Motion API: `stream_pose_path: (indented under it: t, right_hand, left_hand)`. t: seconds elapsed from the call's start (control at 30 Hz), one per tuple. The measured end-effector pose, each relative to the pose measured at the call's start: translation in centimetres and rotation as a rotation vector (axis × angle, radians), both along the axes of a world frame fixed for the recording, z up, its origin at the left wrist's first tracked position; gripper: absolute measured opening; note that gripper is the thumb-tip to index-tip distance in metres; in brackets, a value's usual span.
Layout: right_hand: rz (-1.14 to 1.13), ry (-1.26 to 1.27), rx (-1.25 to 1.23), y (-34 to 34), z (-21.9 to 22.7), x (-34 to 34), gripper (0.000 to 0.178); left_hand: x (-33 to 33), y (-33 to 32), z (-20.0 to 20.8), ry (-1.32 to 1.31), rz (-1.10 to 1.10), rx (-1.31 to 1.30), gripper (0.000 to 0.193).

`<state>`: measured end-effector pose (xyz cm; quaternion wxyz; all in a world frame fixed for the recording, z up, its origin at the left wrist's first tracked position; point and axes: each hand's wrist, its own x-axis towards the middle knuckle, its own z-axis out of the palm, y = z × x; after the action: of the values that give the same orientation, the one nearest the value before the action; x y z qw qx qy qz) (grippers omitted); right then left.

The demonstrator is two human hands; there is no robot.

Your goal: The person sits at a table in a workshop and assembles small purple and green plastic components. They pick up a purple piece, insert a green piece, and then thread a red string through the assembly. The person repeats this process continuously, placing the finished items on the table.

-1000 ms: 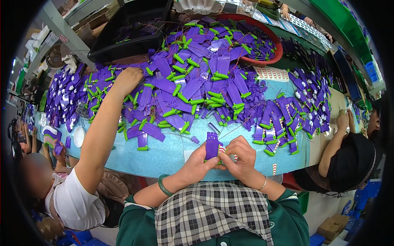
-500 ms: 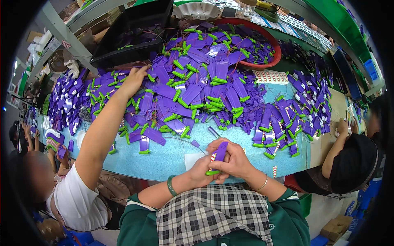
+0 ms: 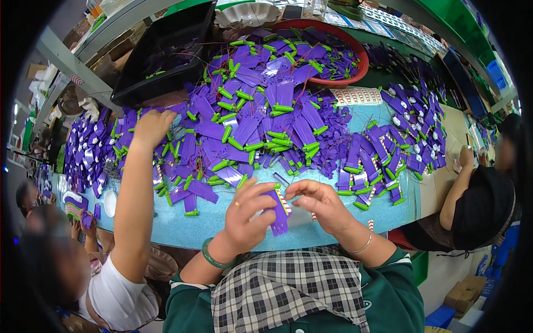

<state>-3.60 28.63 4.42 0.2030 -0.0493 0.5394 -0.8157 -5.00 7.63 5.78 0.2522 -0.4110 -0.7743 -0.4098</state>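
Observation:
My left hand (image 3: 248,215) is closed on a flat purple plastic piece (image 3: 279,220), gripping it by its left side. The piece has a toothed end pointing toward me, a green end away from me, and a red-and-white striped strip (image 3: 284,202) along its right edge. My right hand (image 3: 323,206) is just right of the piece, fingers bent and apart, with nothing visible in them. Past my hands lies a large heap of similar purple pieces (image 3: 244,130) with green ends and thin wires.
A red basin (image 3: 362,69) and a black tray (image 3: 119,94) stand at the back. A striped sticker sheet (image 3: 358,96) lies right of the heap. At left a co-worker's arm (image 3: 139,194) reaches over the blue tabletop (image 3: 355,217); another person sits at right.
My hands have moved apart and the right one has let go of the piece. Its green end now points away from me. The left co-worker's hand has shifted left and nearer.

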Motion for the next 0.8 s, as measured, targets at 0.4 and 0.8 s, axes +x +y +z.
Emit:
stream_pose_path:
  t: [0.4, 0.8]
  right_hand:
    - [0.117, -0.103, -0.001, -0.9, 0.6, -0.7, 0.015]
    - [0.268, -0.39, 0.019, -1.5, 1.1, 1.8, 0.032]
  left_hand:
    - [0.9, 0.1, -1.3, 0.303, -0.197, -0.111, 0.017]
    - [1.7, 0.1, -1.6, 0.279, -0.159, -0.119, 0.019]
